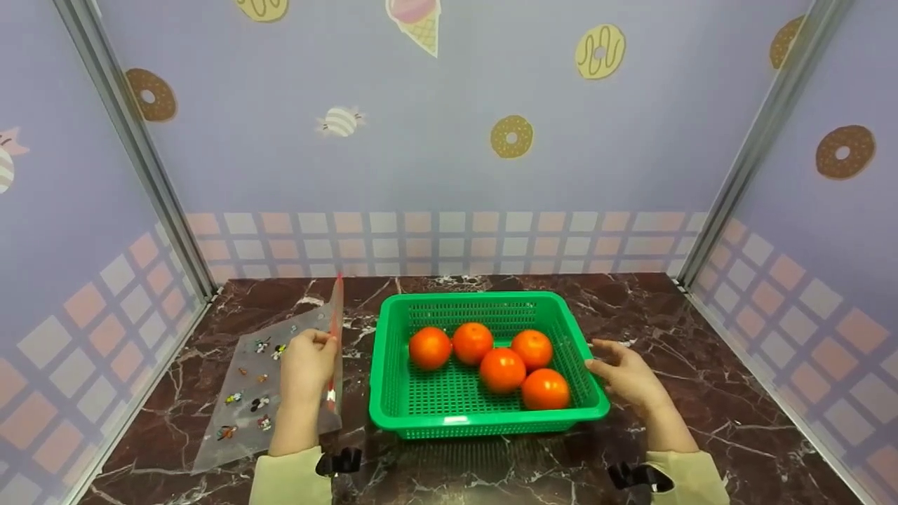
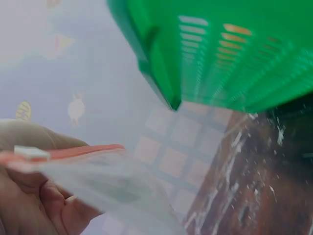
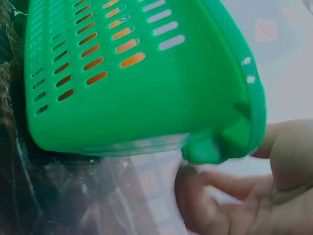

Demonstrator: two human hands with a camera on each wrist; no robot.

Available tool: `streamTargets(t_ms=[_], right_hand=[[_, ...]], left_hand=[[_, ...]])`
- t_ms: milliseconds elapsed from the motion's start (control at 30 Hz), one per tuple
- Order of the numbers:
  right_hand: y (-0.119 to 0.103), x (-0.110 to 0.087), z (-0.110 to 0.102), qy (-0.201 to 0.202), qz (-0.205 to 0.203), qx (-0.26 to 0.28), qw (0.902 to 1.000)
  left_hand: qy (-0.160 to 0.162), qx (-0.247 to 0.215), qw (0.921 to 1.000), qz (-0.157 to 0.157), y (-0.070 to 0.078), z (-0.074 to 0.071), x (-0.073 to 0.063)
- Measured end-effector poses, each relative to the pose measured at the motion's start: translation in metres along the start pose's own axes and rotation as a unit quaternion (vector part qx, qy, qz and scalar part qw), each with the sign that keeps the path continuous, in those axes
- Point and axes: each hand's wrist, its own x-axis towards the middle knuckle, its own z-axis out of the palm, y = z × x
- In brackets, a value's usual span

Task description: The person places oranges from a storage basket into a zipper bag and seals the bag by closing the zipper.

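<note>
My left hand [image 1: 306, 361] pinches the red zip edge of a clear slider zip bag [image 1: 228, 436] printed with small cartoon figures. The bag's body spreads to the left over the tabletop; a white slider [image 2: 32, 153] sits on the zip beside my fingers. Right of the bag stands a green plastic basket [image 1: 456, 421] with slotted walls. Several orange-red round fruits [image 1: 430, 348], like oranges or persimmons, lie inside it, mostly toward the middle and right. My right hand [image 1: 629, 377] holds the basket's right rim, thumb over the edge and fingers curled outside below it.
Everything stands on a dark red marbled tabletop [image 1: 708, 393]. Patterned lilac panels [image 1: 449, 168] with tile bands close off the back and both sides, joined by metal corner posts [image 1: 754, 140]. Black straps [image 1: 339, 462] circle both wrists over pale sleeves.
</note>
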Motion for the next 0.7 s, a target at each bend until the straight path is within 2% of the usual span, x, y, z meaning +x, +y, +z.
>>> streamTargets(t_ms=[100,133,200,267,433,567,700], right_hand=[[-0.017,-0.007,0.008,0.069,-0.042,-0.07,0.9943],[-0.025,-0.009,0.012,0.085,-0.055,-0.076,0.9919],[-0.041,-0.014,0.023,0.088,-0.083,-0.056,0.991],[-0.057,-0.016,0.037,0.063,-0.106,-0.021,0.9921],[-0.093,-0.015,0.075,-0.05,-0.138,0.051,0.9878],[-0.119,-0.011,0.104,-0.13,-0.132,0.083,0.9791],[-0.14,-0.003,0.136,-0.191,-0.095,0.109,0.9709]], left_hand=[[0.002,-0.008,0.9999,0.007,0.009,-0.001,-0.006],[0.004,-0.006,0.9999,0.01,0.012,-0.002,-0.007],[0.004,-0.009,0.9998,0.02,0.018,-0.002,-0.011],[0.002,-0.006,0.9996,0.028,0.024,-0.001,-0.015],[-0.009,-0.002,0.9994,0.034,0.034,0.002,-0.021],[-0.013,0.004,0.9993,0.035,0.037,0.005,-0.024],[-0.016,0.007,0.9992,0.035,0.04,0.005,-0.026]])
